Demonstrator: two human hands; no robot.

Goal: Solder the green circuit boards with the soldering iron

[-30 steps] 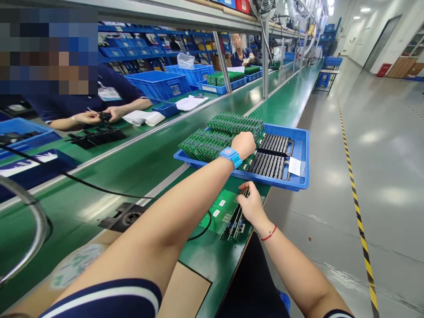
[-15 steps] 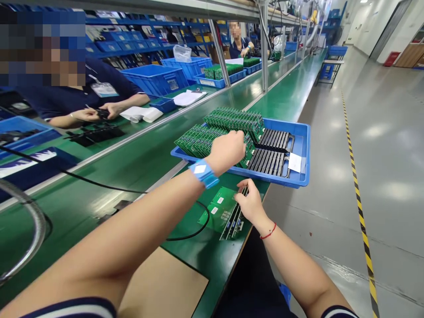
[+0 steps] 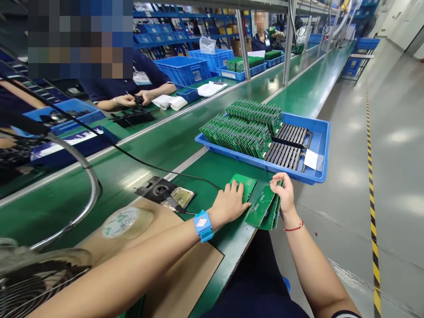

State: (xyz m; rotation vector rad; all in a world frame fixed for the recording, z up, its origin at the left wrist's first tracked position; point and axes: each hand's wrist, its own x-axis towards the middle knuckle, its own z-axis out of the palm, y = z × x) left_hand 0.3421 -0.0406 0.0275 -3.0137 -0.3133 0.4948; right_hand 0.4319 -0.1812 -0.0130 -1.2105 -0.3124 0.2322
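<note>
My left hand [image 3: 231,203], with a blue wristband, reaches low over the bench. Its fingers are spread over the near side of a green circuit board [image 3: 247,183] that lies flat there. My right hand [image 3: 283,190] is closed on the upper edge of several circuit boards [image 3: 261,207], tilted and fanned out at the bench edge. Just beyond both hands stands a blue tray [image 3: 238,157]. Two rows of upright circuit boards [image 3: 240,134] fill its left part, in black slotted racks [image 3: 286,152].
At the left lie a soldering iron stand [image 3: 159,190], a black cable [image 3: 159,168] and a brown sheet [image 3: 198,274] with a roll of tape [image 3: 129,221]. A metal hose [image 3: 89,185] arches nearby. Across the bench a co-worker's hands [image 3: 135,99] hold a black part.
My left hand has come back from the boards in the tray to the board on the bench, and its fingers have spread. My right hand's boards have turned, now showing their green faces.
</note>
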